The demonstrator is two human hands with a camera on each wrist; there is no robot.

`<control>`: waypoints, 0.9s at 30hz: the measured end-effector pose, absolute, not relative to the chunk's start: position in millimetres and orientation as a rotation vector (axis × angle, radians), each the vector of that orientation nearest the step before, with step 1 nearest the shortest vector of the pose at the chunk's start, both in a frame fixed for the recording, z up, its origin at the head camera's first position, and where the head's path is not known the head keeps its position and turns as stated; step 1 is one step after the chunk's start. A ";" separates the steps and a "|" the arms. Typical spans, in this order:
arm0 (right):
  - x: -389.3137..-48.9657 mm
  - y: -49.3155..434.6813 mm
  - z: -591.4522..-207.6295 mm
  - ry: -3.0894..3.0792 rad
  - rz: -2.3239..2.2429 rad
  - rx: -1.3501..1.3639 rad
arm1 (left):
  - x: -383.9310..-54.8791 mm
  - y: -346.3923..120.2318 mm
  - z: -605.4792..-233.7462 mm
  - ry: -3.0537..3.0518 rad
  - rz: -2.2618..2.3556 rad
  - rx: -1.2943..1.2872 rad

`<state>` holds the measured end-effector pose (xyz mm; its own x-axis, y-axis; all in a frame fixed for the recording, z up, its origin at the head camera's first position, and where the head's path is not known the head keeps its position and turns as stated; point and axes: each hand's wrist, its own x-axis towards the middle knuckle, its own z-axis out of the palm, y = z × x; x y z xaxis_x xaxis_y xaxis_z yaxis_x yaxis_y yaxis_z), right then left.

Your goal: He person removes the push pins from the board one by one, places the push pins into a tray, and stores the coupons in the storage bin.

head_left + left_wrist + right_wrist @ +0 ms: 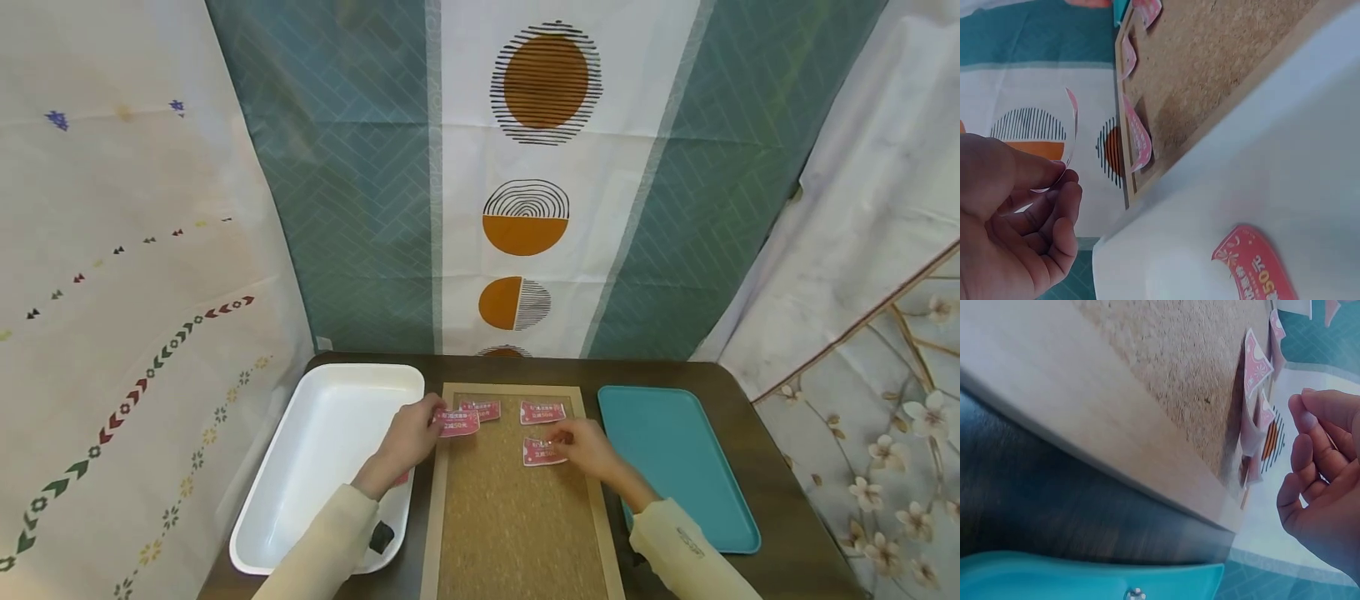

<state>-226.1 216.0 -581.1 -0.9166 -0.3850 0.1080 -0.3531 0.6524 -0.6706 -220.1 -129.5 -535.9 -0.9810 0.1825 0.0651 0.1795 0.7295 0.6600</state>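
Observation:
My left hand [408, 429] pinches a pink coupon [457, 423] between thumb and fingertips, above the upper left corner of a cork board [517, 525]. In the left wrist view this held coupon [1075, 125] shows as a thin curved edge. Other pink coupons, one at upper left [483, 409] and one at upper right [543, 412], lie on the board. My right hand [588, 450] is beside a lower right coupon [542, 452]. In the right wrist view its thumb and index fingertips [1300, 403] come together; whether they hold something small is unclear.
A white tray [330, 383] stands left of the board, with another pink coupon [1254, 265] and a small black object [382, 537] in it. On the right lies a teal tray [675, 467] with a small shiny piece [1135, 594]. Patterned cloths [337, 208] hang around the dark table [795, 517].

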 end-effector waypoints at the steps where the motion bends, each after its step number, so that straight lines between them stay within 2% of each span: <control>1: -225.1 217.6 -581.4 2.813 -1.128 -0.613 | -220.0 -130.6 -535.5 2.919 1.108 0.294; 27: -213.3 261.5 -579.5 2.851 -1.189 -0.551 | -207.5 -196.1 -527.9 2.930 1.044 0.085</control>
